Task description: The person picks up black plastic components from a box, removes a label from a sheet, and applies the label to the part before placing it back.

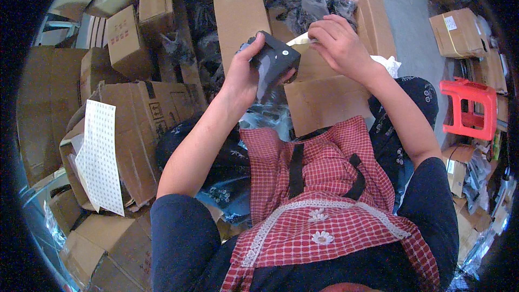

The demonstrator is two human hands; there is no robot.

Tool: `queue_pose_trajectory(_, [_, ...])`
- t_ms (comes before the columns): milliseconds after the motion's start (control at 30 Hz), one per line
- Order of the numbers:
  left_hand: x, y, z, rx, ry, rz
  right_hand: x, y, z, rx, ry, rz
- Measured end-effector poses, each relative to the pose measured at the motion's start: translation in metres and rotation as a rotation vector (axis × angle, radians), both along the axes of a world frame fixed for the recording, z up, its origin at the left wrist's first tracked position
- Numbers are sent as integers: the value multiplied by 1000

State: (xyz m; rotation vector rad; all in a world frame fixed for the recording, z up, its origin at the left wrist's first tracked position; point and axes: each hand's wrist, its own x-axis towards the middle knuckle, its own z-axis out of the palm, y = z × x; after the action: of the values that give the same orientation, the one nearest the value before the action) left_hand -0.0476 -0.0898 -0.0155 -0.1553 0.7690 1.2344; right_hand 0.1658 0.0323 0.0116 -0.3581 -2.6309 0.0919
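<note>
In my left hand [243,78] is a black box-shaped piece [277,57], tilted, with a small round white spot on its upper face. The thumb lies along its near left side, and fingertips show at its right edge. Just right of it, my right hand [341,48] is closed in a pinch on a thin pale strip [299,39]. One end of the strip reaches close to the black piece; whether they touch I cannot tell. Both hands are above an open cardboard box [330,100] with dark pieces in clear plastic bags [311,0] at its far end.
Cardboard boxes [130,43] are stacked on the left. A white sheet with rows of small marks [102,157] lies on a brown carton [143,130]. A red plastic stool [469,105] and more cartons [459,32] stand on the right, past a strip of grey floor [413,38].
</note>
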Motion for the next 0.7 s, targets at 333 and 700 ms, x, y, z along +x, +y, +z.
queue_pose_trajectory(333, [3, -3, 6, 17, -9, 21, -1, 1, -1, -18, 23, -27])
queue_pose_trajectory(700, [0, 0, -1, 40, -31, -15, -2, -2, 4, -96, 142, 35])
